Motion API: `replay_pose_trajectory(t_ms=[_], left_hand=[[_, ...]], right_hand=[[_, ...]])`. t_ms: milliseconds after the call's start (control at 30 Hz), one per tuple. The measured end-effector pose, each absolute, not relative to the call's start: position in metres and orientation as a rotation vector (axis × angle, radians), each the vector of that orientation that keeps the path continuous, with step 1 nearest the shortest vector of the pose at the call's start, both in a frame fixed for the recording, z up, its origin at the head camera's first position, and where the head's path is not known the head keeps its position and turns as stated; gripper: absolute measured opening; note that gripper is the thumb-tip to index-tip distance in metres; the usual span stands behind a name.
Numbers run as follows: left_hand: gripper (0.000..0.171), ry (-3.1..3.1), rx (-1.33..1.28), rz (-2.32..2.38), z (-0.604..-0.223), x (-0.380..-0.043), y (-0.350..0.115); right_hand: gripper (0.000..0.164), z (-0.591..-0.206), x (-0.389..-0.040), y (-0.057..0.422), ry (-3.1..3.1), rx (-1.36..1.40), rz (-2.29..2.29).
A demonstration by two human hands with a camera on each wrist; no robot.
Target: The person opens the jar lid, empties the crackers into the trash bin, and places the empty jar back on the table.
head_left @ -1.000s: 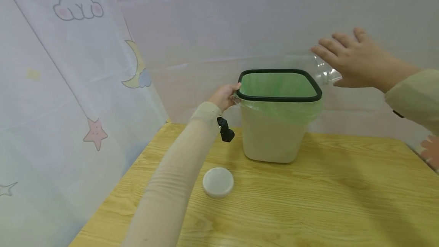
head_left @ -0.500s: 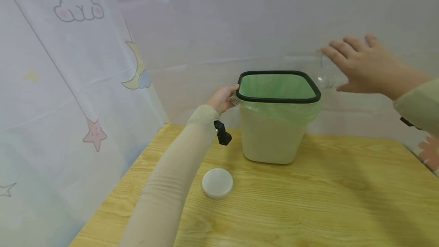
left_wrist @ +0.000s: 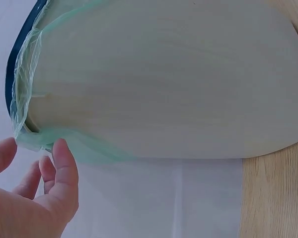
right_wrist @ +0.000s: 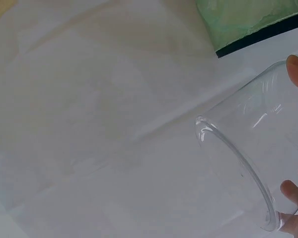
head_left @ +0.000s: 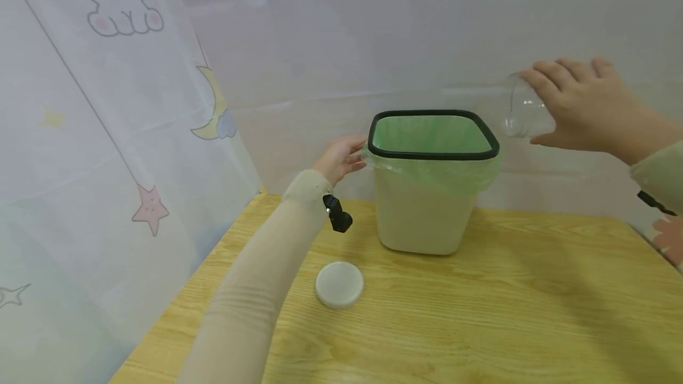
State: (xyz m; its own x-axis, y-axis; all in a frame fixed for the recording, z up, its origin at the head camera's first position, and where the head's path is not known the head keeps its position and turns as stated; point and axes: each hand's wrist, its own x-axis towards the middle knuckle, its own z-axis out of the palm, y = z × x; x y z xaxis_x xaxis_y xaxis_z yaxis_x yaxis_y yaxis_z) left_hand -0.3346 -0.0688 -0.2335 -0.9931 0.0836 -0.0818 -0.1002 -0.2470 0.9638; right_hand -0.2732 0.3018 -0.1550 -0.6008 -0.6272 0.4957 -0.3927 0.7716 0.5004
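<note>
A cream bin (head_left: 424, 212) with a black rim stands on the table, lined with a pale green plastic bag (head_left: 443, 173) folded over its edge. Beside the rim's left corner is my left hand (head_left: 338, 160), fingers loosely bent and holding nothing. In the left wrist view its fingertips (left_wrist: 63, 151) lie right by the bag's edge; whether they touch it I cannot tell. Up and right of the bin, my right hand (head_left: 589, 105) grips a clear wide-mouthed jar (head_left: 525, 111), tipped on its side. The jar (right_wrist: 253, 134) looks see-through and bare inside in the right wrist view.
A round white lid (head_left: 339, 284) lies flat on the wooden table (head_left: 480, 325), in front of the bin. Behind the table hangs a pale cloth backdrop (head_left: 320, 34) with printed cartoon figures.
My left hand has let go of the bin's rim and drawn slightly left. The right hand, with the jar in it, has moved right, away from the bin.
</note>
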Motion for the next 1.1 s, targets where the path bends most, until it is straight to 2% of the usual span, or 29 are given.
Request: replay_pose_trajectory(t_ms=[433, 633, 1100], left_hand=[[0.047, 1.911, 0.005, 2.337, -0.236, -0.327, -0.079], [0.046, 1.951, 0.021, 2.304, -0.235, -0.322, -0.082], [0.045, 1.956, 0.043, 2.311, -0.236, -0.316, -0.088]], right_hand=[[0.125, -0.162, -0.269, 0.312, -2.295, 0.697, -0.365], [0.140, -0.166, -0.266, 0.314, -2.281, 0.698, -0.333], [0.136, -0.176, -0.260, 0.314, -2.228, 0.678, -0.213]])
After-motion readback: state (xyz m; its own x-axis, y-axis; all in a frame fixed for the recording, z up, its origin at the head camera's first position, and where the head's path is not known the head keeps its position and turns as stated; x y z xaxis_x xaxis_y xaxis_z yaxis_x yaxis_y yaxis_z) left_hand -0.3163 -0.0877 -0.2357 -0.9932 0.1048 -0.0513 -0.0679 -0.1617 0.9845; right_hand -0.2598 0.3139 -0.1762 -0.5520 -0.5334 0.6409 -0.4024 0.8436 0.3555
